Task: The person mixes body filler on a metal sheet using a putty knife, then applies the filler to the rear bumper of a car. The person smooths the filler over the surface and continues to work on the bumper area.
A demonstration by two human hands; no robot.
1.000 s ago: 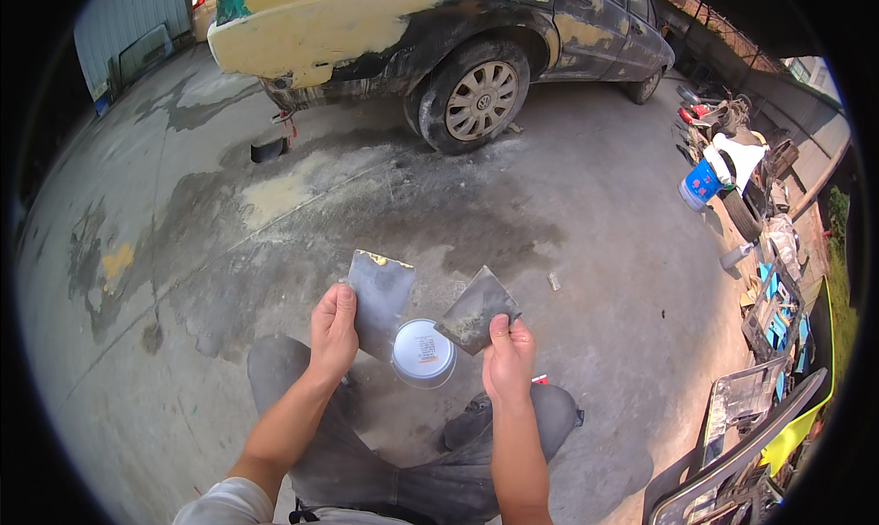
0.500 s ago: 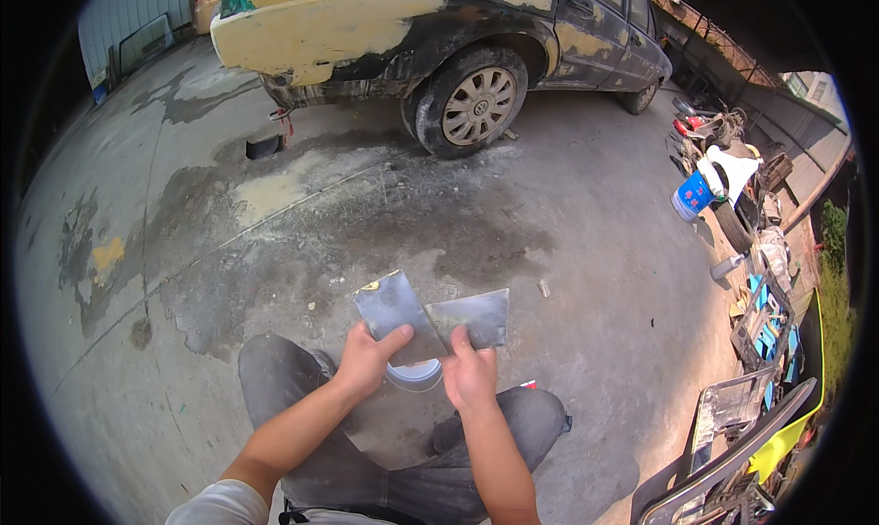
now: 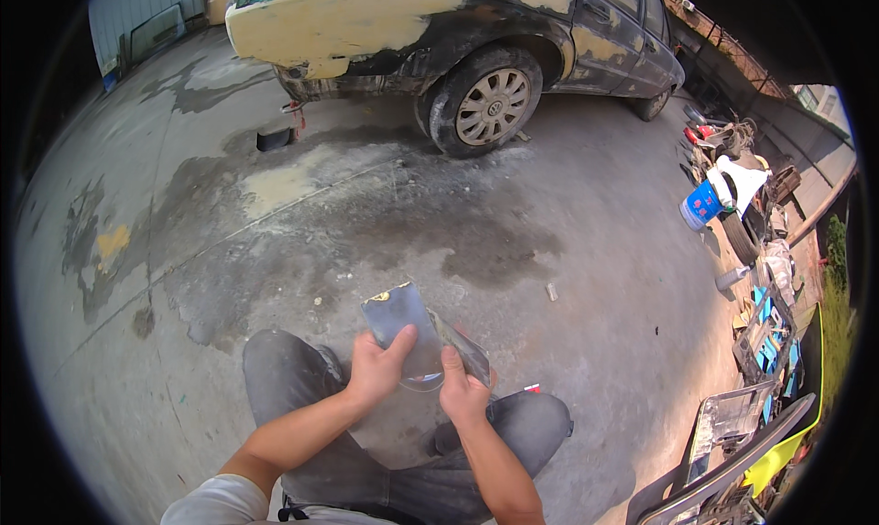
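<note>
Concrete flooring point(image 3: 595, 223), grey and mottled with dark stains and pale dusty patches, spreads beneath a crouching person in faded grey cloth trousers point(image 3: 286, 383). The left hand point(image 3: 375, 369) is clamped on a flat, rectangular grey sheet with a smooth, smeared face point(image 3: 394, 313), its thumb pressed across the surface; a lumpy yellowish crust lines the far edge. The right hand point(image 3: 465, 397) grips a second thin grey sheet with paler smudges point(image 3: 463, 344), tilted so steeply that only a narrow strip of it shows. Both sheets are up in front of the knees, side by side; whether they touch cannot be told.

Behind and below them sits a round container with a clear rim point(image 3: 423, 378), mostly hidden, so its contents cannot be made out. Well apart on the right stands a blue cylindrical bucket with a whitish base point(image 3: 701, 205); its inside is out of sight. Farther off, a car body patched in matte cream filler and black point(image 3: 357, 29) rests on dusty rubber tyres.
</note>
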